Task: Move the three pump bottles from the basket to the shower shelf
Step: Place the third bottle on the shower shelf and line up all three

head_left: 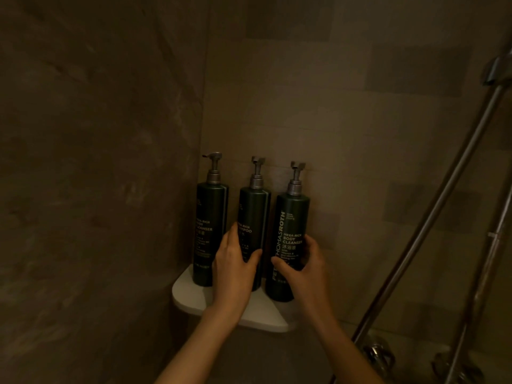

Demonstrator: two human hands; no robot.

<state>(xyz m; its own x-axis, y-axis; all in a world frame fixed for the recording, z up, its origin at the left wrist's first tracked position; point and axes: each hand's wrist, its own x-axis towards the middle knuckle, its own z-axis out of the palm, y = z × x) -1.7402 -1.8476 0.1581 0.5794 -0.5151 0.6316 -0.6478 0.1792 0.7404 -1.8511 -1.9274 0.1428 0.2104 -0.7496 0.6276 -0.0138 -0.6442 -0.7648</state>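
Note:
Three dark green pump bottles with silver pumps stand upright in a row on the white corner shower shelf (188, 295). The left bottle (210, 217) stands untouched by the wall corner. My left hand (235, 270) wraps the lower part of the middle bottle (253, 212). My right hand (304, 264) holds the lower part of the right bottle (291, 225), whose label faces me. No basket is in view.
Tiled walls meet in the corner behind the shelf. A metal shower rail (432, 217) and hose run diagonally at the right, with tap fittings (379, 356) at the bottom right. The light is dim.

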